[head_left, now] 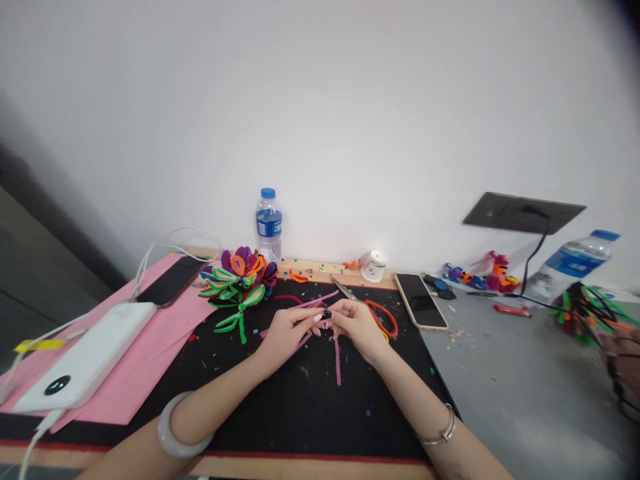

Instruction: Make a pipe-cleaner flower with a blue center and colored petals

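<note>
Over the black mat point(320, 420), my left hand point(286, 337) and my right hand point(359, 328) meet, fingertips close together. Both pinch pink pipe cleaners point(338, 363); one end hangs down below my right fingers, and other strands stick out past my left hand. A small dark piece point(327, 313) sits between the fingertips, too small to make out. Scissors with orange handles point(389, 316) lie just behind my right hand, partly hidden by it. To the left of my hands lies a pipe-cleaner flower point(242, 287) with green leaves and multicoloured petals.
At left, a white power bank point(90, 357) and a dark phone point(173, 280) lie on pink sheets point(145, 393). Behind stand a water bottle point(269, 227) and a paper cup point(373, 267). To the right are another phone point(423, 301), a tilted bottle point(575, 260) and pipe-cleaner figures point(497, 272).
</note>
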The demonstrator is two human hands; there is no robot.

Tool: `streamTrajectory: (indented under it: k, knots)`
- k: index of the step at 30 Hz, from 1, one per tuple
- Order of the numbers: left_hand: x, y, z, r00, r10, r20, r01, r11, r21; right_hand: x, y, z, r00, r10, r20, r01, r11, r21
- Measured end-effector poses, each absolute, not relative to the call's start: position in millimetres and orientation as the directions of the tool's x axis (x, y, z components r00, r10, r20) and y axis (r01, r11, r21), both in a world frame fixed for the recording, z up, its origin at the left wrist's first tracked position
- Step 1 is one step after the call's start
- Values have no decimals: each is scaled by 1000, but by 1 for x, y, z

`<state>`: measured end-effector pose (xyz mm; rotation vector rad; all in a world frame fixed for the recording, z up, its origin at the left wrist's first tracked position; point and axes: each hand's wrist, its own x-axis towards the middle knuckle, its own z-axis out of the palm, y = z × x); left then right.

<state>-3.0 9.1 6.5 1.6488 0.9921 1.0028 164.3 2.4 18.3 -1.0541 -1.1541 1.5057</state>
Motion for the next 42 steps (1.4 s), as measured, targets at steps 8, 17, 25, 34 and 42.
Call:
streamTrajectory:
  k: [8,17,25,34,42]
  knots:
    - [-2,4,10,427,892,149,241,-272,932,164,-7,8,-130,988,-82,-206,-108,-973]
    - [-4,-1,14,583,771,257,432,-562,706,162,-14,12,-172,984,42,39,49,-998]
    - [-3,-2,11,546,799,253,410,-518,751,164,-13,7,-184,976,113,187,148,-971]
    - [-3,0,10,534,824,189,411,-449,793,170,-14,13,-257,910,326,561,415,-716]
    - [-2,-1,12,540,833,122,392,-378,839,174,-12,14,-324,868,376,659,492,-569]
